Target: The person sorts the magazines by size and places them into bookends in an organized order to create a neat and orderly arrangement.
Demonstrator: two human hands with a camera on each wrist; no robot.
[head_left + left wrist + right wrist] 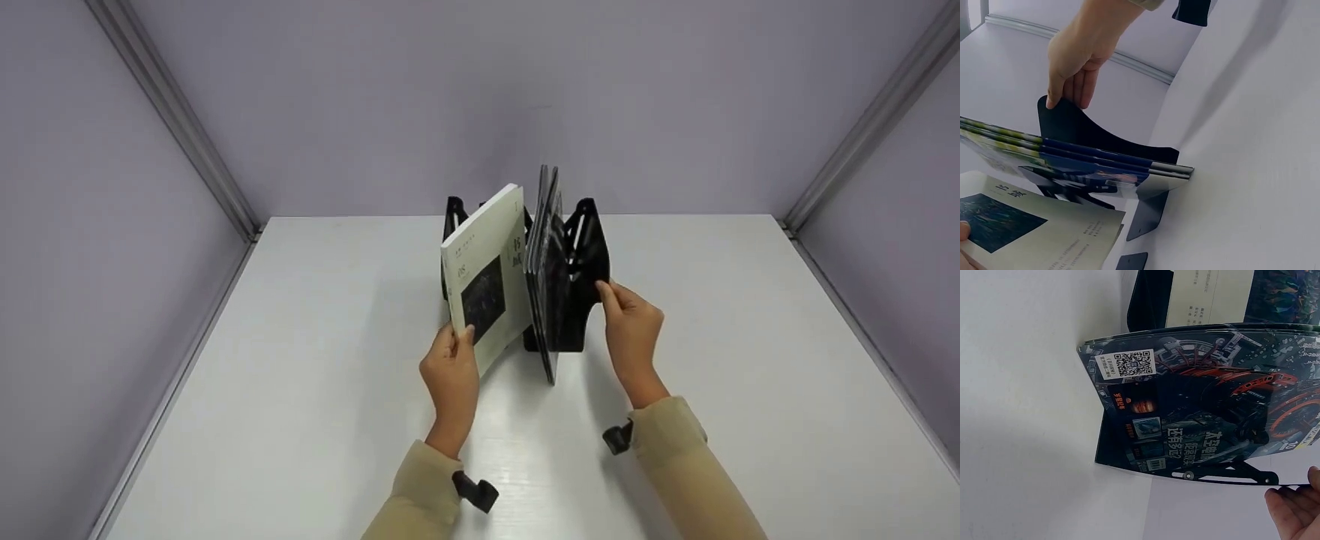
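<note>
My left hand (450,371) grips a cream paperback book (491,244) by its near lower edge, thumb on the cover with its dark picture. The book stands tilted in a black file rack (596,251), left of several thin glossy magazines (546,292) that stand upright together. With thumb and fingers, my right hand (634,322) pinches the near edge of the rack's right side panel. A dark magazine cover (1213,394) with red shapes and a QR code faces that panel in the right wrist view. Part of the rack is hidden behind the book.
The rack stands on a white table (315,360), toward its back edge. Pale walls (360,97) with grey metal corner posts (176,112) enclose the table at the back and both sides. Each sleeve carries a small black wrist device (476,491).
</note>
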